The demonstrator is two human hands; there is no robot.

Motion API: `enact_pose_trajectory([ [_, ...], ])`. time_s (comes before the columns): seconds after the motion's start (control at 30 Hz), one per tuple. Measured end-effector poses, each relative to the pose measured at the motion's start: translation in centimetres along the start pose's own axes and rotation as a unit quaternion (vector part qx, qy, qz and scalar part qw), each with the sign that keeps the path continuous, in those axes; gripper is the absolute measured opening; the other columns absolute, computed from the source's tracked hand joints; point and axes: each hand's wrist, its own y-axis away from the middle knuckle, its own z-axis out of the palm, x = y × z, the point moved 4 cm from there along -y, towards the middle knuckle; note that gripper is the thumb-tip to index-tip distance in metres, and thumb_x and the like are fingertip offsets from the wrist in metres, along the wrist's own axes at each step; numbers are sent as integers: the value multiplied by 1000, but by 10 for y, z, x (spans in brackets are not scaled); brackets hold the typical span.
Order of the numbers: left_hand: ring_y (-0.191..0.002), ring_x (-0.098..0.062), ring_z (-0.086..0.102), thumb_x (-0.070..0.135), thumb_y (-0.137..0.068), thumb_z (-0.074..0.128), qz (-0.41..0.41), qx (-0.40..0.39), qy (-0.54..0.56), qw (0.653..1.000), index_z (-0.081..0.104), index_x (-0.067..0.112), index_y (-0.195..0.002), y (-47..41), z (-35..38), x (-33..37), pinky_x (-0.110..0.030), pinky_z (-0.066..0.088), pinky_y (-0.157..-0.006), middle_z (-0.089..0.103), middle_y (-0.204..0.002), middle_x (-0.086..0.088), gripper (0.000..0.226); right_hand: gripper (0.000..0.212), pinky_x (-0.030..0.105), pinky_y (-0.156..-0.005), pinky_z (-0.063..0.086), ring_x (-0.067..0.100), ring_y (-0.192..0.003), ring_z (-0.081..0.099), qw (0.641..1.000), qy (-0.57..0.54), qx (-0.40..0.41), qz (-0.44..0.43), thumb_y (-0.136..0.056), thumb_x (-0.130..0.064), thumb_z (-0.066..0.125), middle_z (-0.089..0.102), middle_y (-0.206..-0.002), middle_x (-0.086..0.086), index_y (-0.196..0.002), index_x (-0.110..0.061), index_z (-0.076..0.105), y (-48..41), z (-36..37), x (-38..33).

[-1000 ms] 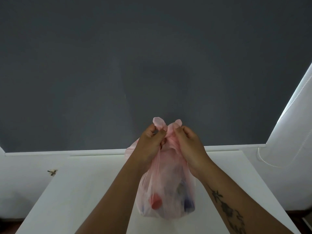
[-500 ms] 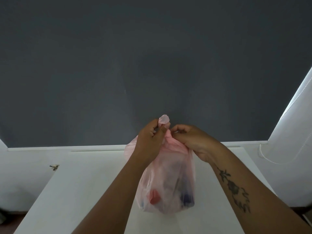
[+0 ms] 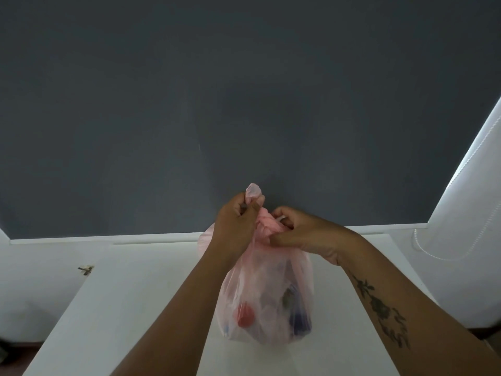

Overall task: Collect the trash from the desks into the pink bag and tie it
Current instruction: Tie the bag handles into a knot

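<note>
A thin pink plastic bag (image 3: 267, 299) stands on the white desk (image 3: 130, 308), full of trash; a red lump and a dark blue item show through its lower part. Its top is gathered and twisted into a bunch between my hands. My left hand (image 3: 237, 226) pinches one handle loop, which sticks up above my fingers. My right hand (image 3: 301, 234) grips the twisted plastic on the right side of the bunch, fingers curled in. The other handle end is hidden in my right hand.
A dark grey wall (image 3: 244, 104) rises right behind the desk, with a white ledge along its base. A white window blind (image 3: 466, 218) with a hanging cord stands at the right. A small metal fitting (image 3: 86, 269) sits by the desk's left edge.
My right hand has dropped from beside the raised loops to the right side of the knot and curled around it. Only one loop still sticks up. The view shifted slightly.
</note>
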Motion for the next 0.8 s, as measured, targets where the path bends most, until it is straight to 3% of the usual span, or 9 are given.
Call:
enact_pose_trajectory([
  [0.07, -71, -17, 59, 38, -98, 53, -9, 6, -11, 1000, 64, 11, -86, -1, -1, 0, -29, 50, -66, 64, -78, -5, 32, 41, 30, -85, 55, 14, -98, 64, 999, 6, 46, -28, -76, -35, 78, 66, -106, -6, -111, -33, 56, 2, 2, 1],
  [0.17, -69, -16, 57, 41, -97, 54, -50, -11, -4, 999, 64, 12, -82, -6, -4, -4, -31, 47, -68, 62, -74, -1, 34, 10, 25, -78, 54, 10, -93, 64, 990, 27, 113, -80, -92, -29, 62, 68, -98, -12, -102, -31, 64, 6, 2, -3],
  [0.23, -70, -16, 61, 41, -96, 56, -82, -59, 35, 994, 64, 16, -79, -7, -5, -5, -30, 49, -69, 66, -72, 0, 31, 16, 25, -81, 54, 9, -93, 65, 986, 5, 138, -91, -97, -26, 54, 70, -97, -13, -100, -32, 69, 7, -1, -1],
  [0.33, -84, -24, 71, 46, -92, 60, -106, -105, 75, 986, 68, 18, -88, -7, -3, -8, -40, 57, -81, 74, -85, -5, 29, 24, 33, -88, 54, 11, -93, 67, 985, -37, 151, -76, -100, -27, 48, 73, -96, -7, -98, -27, 73, 8, -1, 6],
  [0.5, -93, -26, 71, 46, -91, 62, -109, -103, 79, 986, 70, 17, -95, -6, 3, -8, -45, 57, -89, 75, -94, -6, 29, 35, 34, -94, 52, 8, -96, 69, 986, -99, 130, -27, -96, -51, 46, 75, -99, -10, -100, -32, 75, 6, 1, 12],
  [0.67, -79, -24, 67, 44, -86, 68, -106, -70, 85, 988, 66, 14, -85, -7, 6, -9, -42, 56, -80, 71, -85, -6, 31, 29, 37, -99, 48, 12, -103, 67, 982, -141, 127, -22, -97, -41, 47, 74, -104, -8, -101, -31, 74, 9, 0, 12],
  [0.73, -71, -21, 58, 43, -82, 71, -101, -41, 92, 990, 62, 13, -79, -8, 5, -9, -39, 52, -69, 62, -75, -6, 31, 22, 35, -96, 50, 9, -106, 64, 971, -142, 189, -44, -96, -38, 50, 69, -109, -13, -108, -37, 67, 14, -1, 12],
  [0.8, -66, -20, 54, 38, -84, 72, -106, -16, 92, 990, 59, 14, -73, -10, 5, -9, -36, 49, -65, 59, -70, -5, 29, 27, 24, -89, 53, 2, -106, 60, 951, -153, 247, -106, -92, -42, 58, 61, -115, -19, -119, -43, 57, 23, 2, 9],
])
